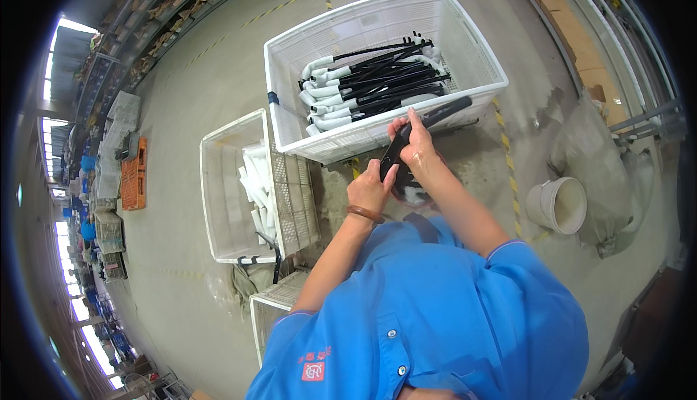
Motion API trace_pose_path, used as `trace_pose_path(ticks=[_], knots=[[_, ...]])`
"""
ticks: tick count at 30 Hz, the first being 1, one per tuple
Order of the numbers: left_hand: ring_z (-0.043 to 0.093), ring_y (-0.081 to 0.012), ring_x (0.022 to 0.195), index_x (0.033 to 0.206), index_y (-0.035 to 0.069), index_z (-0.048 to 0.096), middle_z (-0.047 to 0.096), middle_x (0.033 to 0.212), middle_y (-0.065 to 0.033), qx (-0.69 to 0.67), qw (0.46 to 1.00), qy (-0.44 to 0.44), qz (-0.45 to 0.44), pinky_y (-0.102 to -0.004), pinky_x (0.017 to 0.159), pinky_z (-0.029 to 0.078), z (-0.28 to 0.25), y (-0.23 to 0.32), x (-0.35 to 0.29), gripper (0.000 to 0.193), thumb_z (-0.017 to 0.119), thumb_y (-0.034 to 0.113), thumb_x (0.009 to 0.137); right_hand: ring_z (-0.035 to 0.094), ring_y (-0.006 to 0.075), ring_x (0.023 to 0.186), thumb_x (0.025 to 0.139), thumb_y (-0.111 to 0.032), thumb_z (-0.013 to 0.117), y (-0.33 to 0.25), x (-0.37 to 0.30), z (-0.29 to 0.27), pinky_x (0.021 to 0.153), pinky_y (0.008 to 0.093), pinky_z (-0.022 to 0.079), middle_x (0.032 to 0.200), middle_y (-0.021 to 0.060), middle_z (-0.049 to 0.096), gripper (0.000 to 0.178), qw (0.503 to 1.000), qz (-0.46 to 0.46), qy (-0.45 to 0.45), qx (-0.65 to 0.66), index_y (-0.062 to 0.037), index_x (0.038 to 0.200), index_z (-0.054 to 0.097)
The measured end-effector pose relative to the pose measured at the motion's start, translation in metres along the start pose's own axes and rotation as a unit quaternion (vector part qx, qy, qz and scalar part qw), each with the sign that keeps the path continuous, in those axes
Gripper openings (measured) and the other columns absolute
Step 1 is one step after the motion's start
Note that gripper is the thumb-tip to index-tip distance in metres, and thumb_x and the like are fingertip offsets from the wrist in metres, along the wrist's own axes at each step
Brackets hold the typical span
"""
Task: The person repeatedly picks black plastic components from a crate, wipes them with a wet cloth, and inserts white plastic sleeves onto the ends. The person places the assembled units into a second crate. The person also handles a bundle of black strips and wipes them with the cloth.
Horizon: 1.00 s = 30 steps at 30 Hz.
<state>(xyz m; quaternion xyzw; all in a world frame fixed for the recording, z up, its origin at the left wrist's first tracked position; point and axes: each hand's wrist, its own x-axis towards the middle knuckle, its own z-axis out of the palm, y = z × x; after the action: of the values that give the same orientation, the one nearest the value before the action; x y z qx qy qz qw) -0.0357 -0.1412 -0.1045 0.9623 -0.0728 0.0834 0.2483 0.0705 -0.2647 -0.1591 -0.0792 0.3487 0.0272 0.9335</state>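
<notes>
Both of my hands grip a dark bar (pixel 446 112) that slants up to the right in front of my body. My left hand (pixel 372 188) is closed round its lower end, with a brown bangle on that wrist. Further up, my right hand (pixel 416 144) has its fingers wrapped round the middle. The bar's upper end lies over the near rim of a large white plastic crate (pixel 348 152). Inside that crate is a pile of black rods (pixel 392 73), many with white sleeves (pixel 327 89) on their left ends.
On the left stands another white crate (pixel 207 182) holding white tubes (pixel 255 182); a black bent rod hangs at its near corner. Part of a third crate (pixel 255 327) shows below it. To the right are a white bucket (pixel 559 206) and yellow-black floor tape (pixel 508 153).
</notes>
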Motion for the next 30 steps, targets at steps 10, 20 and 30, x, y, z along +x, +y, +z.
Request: trace_pose_path(ticks=[10, 20, 30], knots=[[0.064, -0.0375, 0.056, 0.085, 0.006, 0.050, 0.064, 0.062, -0.0168, 0.058, 0.998, 0.007, 0.010, -0.0462, 0.047, 0.049, 0.006, -0.015, 0.001, 0.041, 0.061, 0.044, 0.093, 0.063, 0.0207, 0.061, 0.089, -0.026, 0.074, 0.011, 0.000, 0.018, 0.054, 0.0360, 0.057, 0.067, 0.0038, 0.057, 0.028, 0.955, -0.005, -0.053, -0.292, -0.0078, 0.075, 0.056], [0.066, -0.0441, 0.072, 0.126, 0.001, 0.058, 0.066, 0.077, -0.0271, -0.118, 0.992, -0.005, -0.045, -0.0476, 0.061, 0.051, -0.021, -0.041, 0.031, 0.050, 0.064, 0.037, 0.092, 0.064, 0.0186, 0.066, 0.092, -0.029, 0.069, 0.053, -0.030, 0.026, 0.066, 0.0337, 0.055, 0.073, 0.0049, 0.061, 0.025, 0.937, -0.012, -0.166, -0.309, -0.0088, 0.082, 0.057], [0.061, -0.0148, 0.066, 0.097, -0.001, 0.068, 0.069, 0.075, -0.0133, -0.183, 0.966, -0.161, -0.088, -0.0340, 0.065, 0.050, -0.084, -0.065, 0.054, 0.037, 0.078, 0.031, 0.082, 0.056, 0.0296, 0.114, 0.069, -0.022, 0.081, -0.048, -0.107, 0.068, 0.098, 0.0427, 0.043, 0.116, 0.0145, 0.062, 0.067, 0.180, -0.548, -0.386, -0.720, -0.0045, 0.127, 0.054]])
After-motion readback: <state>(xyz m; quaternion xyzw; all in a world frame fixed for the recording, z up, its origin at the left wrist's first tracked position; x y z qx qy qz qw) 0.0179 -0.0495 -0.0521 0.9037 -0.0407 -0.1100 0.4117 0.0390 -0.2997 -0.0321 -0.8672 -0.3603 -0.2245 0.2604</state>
